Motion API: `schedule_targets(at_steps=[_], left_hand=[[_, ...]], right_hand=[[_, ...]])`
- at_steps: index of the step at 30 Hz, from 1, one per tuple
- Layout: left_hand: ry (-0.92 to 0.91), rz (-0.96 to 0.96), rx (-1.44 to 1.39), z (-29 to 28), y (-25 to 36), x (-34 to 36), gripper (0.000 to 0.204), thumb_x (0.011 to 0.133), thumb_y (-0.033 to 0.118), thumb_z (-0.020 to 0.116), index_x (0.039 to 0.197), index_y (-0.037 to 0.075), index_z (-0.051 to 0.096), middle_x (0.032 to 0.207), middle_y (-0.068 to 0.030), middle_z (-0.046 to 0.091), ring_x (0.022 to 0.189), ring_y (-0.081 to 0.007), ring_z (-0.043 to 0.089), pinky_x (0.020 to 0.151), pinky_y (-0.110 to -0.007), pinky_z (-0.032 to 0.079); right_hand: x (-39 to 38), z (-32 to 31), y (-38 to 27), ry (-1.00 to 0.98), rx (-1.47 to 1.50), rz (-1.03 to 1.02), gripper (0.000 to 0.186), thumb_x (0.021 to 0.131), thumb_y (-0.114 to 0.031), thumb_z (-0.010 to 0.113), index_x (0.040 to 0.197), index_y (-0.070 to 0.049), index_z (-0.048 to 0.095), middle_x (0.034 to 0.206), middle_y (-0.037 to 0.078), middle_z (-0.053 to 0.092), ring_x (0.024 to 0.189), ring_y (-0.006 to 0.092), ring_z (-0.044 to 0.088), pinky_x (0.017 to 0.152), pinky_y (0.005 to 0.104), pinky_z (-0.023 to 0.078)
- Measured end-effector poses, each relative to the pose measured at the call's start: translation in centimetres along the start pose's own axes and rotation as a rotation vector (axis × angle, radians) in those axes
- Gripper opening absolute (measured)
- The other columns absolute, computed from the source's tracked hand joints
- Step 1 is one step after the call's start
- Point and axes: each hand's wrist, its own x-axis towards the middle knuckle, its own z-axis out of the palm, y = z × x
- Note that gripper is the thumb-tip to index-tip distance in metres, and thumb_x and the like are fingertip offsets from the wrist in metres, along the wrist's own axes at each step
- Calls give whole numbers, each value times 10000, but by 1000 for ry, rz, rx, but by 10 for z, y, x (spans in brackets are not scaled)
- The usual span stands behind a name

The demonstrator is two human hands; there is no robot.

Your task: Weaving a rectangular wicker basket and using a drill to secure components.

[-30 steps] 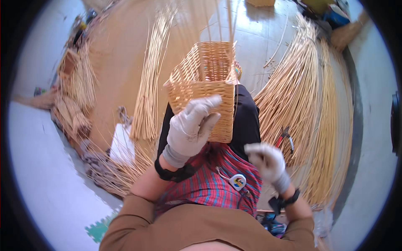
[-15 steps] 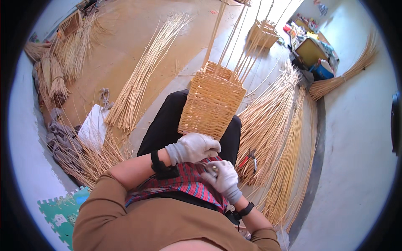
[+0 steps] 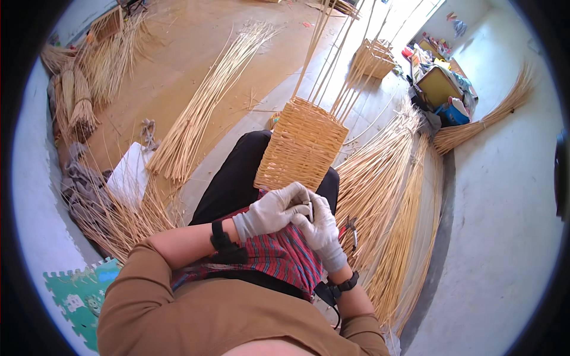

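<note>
A woven wicker basket (image 3: 301,142), with long loose stakes rising from its far rim, rests tilted between my knees. Just below its near edge my two gloved hands meet. My left hand (image 3: 274,212) is closed, its fingertips pressed toward the right hand's fingers. In my right hand (image 3: 322,232) the fingers are curled around a small, silvery piece (image 3: 310,209); its kind is mostly hidden by the gloves. Neither hand visibly grips the basket.
Red-handled pliers (image 3: 349,229) lie on a wicker bundle (image 3: 374,184) to my right. Another long bundle (image 3: 208,107) is on the floor ahead left. A second basket (image 3: 373,58) stands farther off, near a cluttered heap (image 3: 442,86). A green foam mat (image 3: 77,299) is at lower left.
My hands have come together, the right rising to meet the left. The basket has tipped so its inside shows less. The small silvery piece is now between the hands.
</note>
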Motion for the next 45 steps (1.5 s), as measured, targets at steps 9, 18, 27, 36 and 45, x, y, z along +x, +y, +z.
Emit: schedule_targets(at_steps=[9, 18, 27, 36, 45], left_hand=[[400, -144, -267, -113, 32, 64, 278, 1047, 343, 556, 1006, 69, 587, 686, 11, 581, 525, -64, 521, 457, -195, 400], [393, -367, 157, -168, 27, 140, 306, 963, 312, 703, 988, 10, 660, 802, -51, 667, 681, -117, 645, 551, -257, 531], [425, -347, 163, -154, 34, 139, 302, 900, 293, 785, 857, 10, 689, 717, -61, 677, 589, -130, 641, 547, -257, 547], [418, -340, 225, -151, 37, 140, 301, 897, 287, 789, 838, 6, 696, 698, -58, 672, 578, -124, 634, 534, -254, 539], [409, -323, 231, -150, 38, 138, 309, 908, 291, 776, 871, -5, 695, 711, -67, 676, 591, -129, 642, 540, -259, 547]], right_hand=[[86, -106, 7, 97, -790, 338, 604, 910, -619, 618, 842, -19, 633, 802, 187, 622, 762, 356, 631, 702, 461, 514], [150, -159, 38, 234, -757, 237, 467, 887, -483, 699, 895, -16, 702, 833, 180, 653, 833, 339, 648, 764, 429, 495], [144, -168, 50, 225, -675, 305, 480, 870, -512, 704, 892, -33, 730, 773, 173, 675, 786, 330, 661, 754, 420, 502], [144, -167, 58, 203, -672, 364, 484, 884, -516, 693, 908, -34, 733, 818, 176, 685, 811, 339, 664, 773, 427, 507], [135, -155, 59, 268, -669, 307, 357, 925, -397, 676, 896, -46, 732, 780, 153, 679, 785, 330, 660, 736, 418, 500]])
